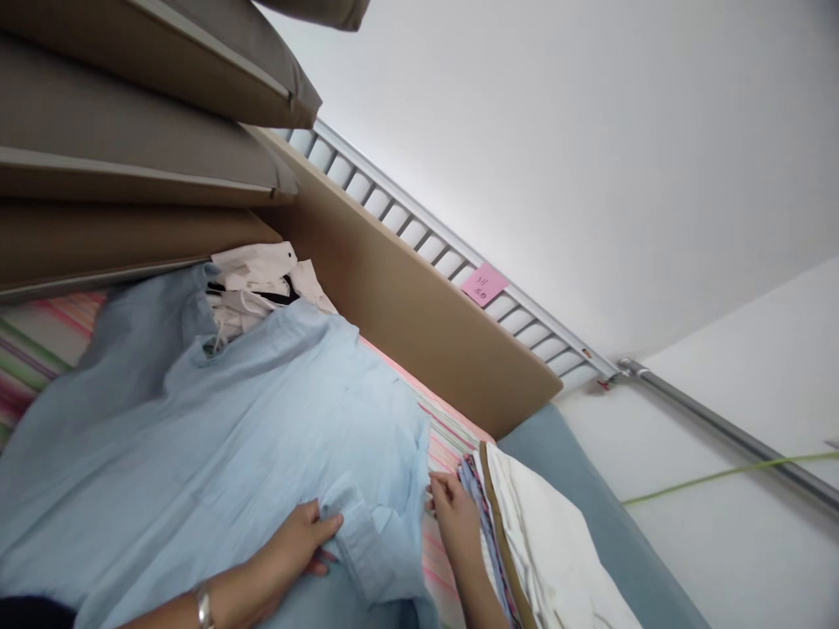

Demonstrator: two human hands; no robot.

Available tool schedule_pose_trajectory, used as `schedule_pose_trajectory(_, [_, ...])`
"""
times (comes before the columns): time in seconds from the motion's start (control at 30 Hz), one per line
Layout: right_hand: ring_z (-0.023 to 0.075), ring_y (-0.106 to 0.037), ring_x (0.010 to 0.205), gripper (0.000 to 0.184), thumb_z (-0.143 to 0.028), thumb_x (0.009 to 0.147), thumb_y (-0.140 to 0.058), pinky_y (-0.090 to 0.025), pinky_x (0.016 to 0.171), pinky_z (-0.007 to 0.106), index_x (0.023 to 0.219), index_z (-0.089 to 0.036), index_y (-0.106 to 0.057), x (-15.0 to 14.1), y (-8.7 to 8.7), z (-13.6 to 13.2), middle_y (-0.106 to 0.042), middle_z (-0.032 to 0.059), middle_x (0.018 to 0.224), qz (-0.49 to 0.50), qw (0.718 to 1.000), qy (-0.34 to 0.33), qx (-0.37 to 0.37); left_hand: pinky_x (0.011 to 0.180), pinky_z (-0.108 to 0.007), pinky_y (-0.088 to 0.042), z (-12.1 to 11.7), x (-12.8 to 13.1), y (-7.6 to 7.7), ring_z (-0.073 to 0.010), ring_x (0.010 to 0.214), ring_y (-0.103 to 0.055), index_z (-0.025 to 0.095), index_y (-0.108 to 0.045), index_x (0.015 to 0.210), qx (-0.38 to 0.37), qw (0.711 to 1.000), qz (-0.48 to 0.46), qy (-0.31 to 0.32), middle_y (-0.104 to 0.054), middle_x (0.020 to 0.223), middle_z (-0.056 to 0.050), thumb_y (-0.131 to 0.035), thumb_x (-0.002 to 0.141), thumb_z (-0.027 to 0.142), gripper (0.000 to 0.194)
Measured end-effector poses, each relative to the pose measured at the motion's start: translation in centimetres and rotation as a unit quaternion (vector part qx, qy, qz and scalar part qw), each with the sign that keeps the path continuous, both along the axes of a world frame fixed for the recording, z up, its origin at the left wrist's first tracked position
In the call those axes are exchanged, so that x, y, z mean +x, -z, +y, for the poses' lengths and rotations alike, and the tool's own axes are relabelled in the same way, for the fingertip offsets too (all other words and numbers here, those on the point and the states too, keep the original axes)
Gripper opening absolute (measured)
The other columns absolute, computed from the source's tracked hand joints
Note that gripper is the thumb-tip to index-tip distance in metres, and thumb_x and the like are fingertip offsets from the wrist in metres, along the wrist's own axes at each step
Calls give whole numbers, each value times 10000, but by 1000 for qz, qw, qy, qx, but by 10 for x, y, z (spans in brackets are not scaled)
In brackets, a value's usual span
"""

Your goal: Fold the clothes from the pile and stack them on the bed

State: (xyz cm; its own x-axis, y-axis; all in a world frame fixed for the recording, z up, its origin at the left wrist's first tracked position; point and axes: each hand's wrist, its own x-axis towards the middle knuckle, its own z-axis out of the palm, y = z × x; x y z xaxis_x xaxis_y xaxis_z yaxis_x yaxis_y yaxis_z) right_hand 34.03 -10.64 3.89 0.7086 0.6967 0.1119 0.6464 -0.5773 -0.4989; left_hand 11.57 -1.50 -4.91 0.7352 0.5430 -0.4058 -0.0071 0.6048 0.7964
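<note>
One metal bracelet (204,603) is worn on the left wrist. The left hand (288,543) is laid on a light blue garment (262,428), its thumb and fingers bent and slightly parted beside the inner edge of a short sleeve (377,542); whether cloth is pinched there cannot be told. The right hand (457,515) is set at the garment's outer edge, its fingers curled and drawn nearly together, the tips brought against or just beside the cloth; a firm hold cannot be confirmed. The garment is thus placed beneath the left fingers and to the left of the right ones. It is spread broadly, plain in colour, softly creased, with the sleeve bunched at the cuff and an open neckline seen at its far end. A striped sheet (49,349) is partly covered by it. Just right of the right hand is kept a stack of folded clothes (551,542), mostly white, with brown and blue layers. Beyond the neckline, white clothing (255,262) is heaped. Grey-brown cushions (144,131) are ranged at the upper left, beside a beige board (419,328). Behind are found a white slatted fixture (393,218), marked with a pink note (485,284), and a metal pole (721,428), crossed by a green cord (695,482).
</note>
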Motion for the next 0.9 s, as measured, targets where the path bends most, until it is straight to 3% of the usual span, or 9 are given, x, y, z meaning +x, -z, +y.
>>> schedule_pose_trajectory(0.1, [211,-651,869,358,-387,858,-355,-456,782,300,986,-181,-618,36,21,34,-697,86,900,-76,986,55,-137,492,-232,-430,1,6,6,-151,566,-611,146,-575,761,-1,1000,-16,9,-668,704,-37,-710,476,668,609])
schedule_pose_trajectory(0.27, [326,-618,1005,492,-406,846,-437,-440,845,443,1166,-40,-511,58,57,77,-642,250,1052,-92,960,136,-228,515,-217,-445,9,9,15,-145,599,-625,159,-614,774,-2,998,-56,7,-691,708,-30,-711,570,637,529])
schedule_pose_trajectory(0.4, [247,-632,980,347,-316,894,-412,-459,851,406,1105,-84,-560,73,65,86,-650,179,1071,-62,947,170,-264,532,-230,-456,16,8,7,-158,611,-623,159,-639,770,-21,997,-79,2,-693,709,-41,-729,565,626,518])
schedule_pose_trajectory(0.57, [165,-608,946,301,-399,896,-474,-472,861,383,999,-148,-605,89,54,80,-650,70,1049,-58,949,177,-253,632,-260,-488,24,-3,-22,-171,696,-629,153,-659,789,-45,990,-131,-24,-699,787,-57,-711,658,552,424])
schedule_pose_trajectory(0.77, [181,-620,851,266,-291,891,-417,-453,763,333,898,-134,-631,84,18,93,-678,93,906,-97,967,166,-169,699,-289,-507,44,-25,-54,-179,764,-619,150,-663,804,-65,976,-202,-52,-688,849,-68,-684,743,450,306])
schedule_pose_trajectory(0.9, [210,-621,863,312,-270,864,-369,-422,714,297,862,-148,-656,60,14,127,-691,136,925,-121,980,136,-82,714,-309,-510,64,-44,-64,-188,791,-608,158,-667,821,-57,964,-247,-86,-679,883,-72,-653,784,410,256])
